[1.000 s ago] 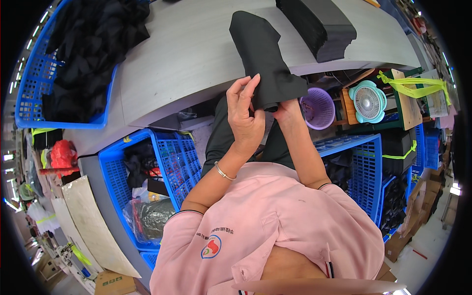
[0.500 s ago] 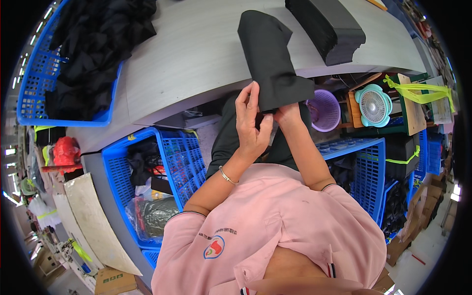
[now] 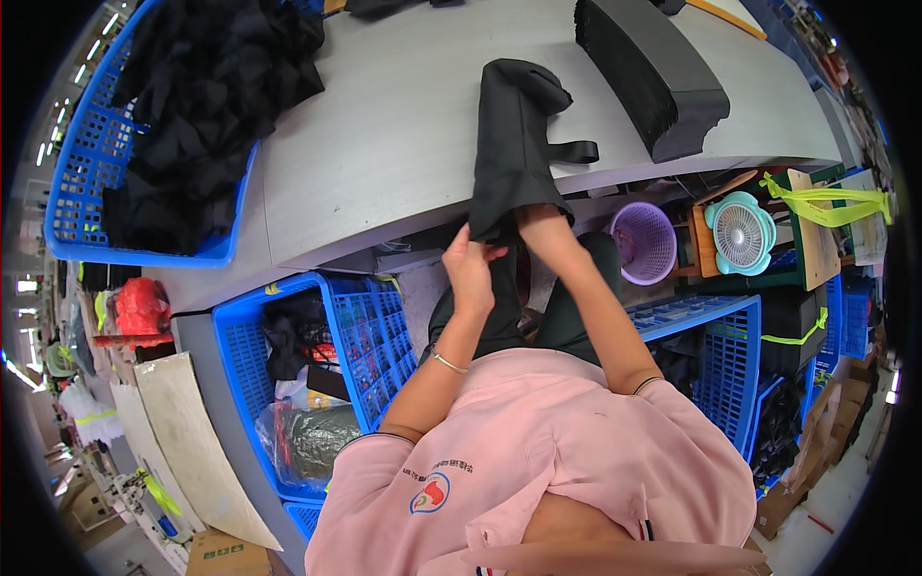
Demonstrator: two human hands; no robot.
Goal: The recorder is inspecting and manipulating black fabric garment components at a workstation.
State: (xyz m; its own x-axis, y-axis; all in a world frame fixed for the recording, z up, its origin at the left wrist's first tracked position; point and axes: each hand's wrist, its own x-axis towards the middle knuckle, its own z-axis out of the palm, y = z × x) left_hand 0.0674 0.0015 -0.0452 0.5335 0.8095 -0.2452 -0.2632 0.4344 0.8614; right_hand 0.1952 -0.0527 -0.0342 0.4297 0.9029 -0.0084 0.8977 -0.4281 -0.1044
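Note:
A black cloth pouch [image 3: 514,154], long and tube-like, extends from my hands over the near edge of the grey table [image 3: 384,125]. Its far end is bent over, and a short black strap sticks out on its right side. My left hand [image 3: 471,276] pinches the pouch's near left edge between thumb and fingers. My right hand [image 3: 545,230] reaches into the open near end, so its fingers are hidden inside the cloth. To the right on the table lies a thick stack of black cloth pieces [image 3: 658,86].
A blue basket [image 3: 144,252] heaped with black cloth pieces [image 3: 206,115] stands at the left. Below the table are another blue basket [image 3: 370,336] with bagged items, a purple bin [image 3: 643,240], a turquoise fan [image 3: 740,233] and a blue crate [image 3: 725,370] at the right.
The pouch has come nearer to me and its strap now shows on the right. My left hand has moved down to the pouch's near edge; more of my right hand is visible.

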